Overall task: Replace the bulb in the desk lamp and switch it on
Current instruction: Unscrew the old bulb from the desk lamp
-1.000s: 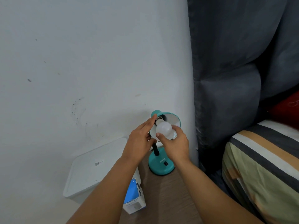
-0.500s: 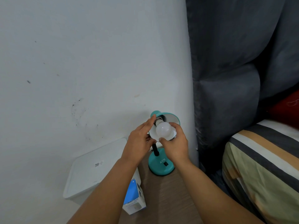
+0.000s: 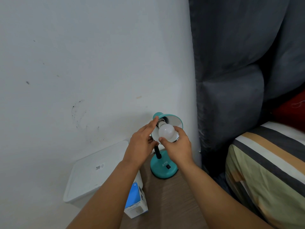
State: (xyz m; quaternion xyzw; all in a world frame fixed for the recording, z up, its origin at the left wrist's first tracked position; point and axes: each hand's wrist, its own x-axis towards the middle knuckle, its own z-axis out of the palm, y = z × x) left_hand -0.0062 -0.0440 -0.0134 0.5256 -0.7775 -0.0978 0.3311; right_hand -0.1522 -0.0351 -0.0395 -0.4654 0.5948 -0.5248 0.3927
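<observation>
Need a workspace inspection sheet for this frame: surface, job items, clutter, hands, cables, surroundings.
Surface: brown wood-grain tabletop, bare in the middle.
Job's things: teal metal desk lamp, shade tilted toward the camera; white frosted bulb at the socket, unlit; black rocker switch on the base.
Clutter: blue-and-white cardboard bulb box; white plastic lidded bin beside the table.
Grippers: left hand steadies the shade; right hand grips the bulb.
Cables: nothing seen.
Surroundings: scuffed white wall; grey padded headboard; striped bedding; red pillow.
</observation>
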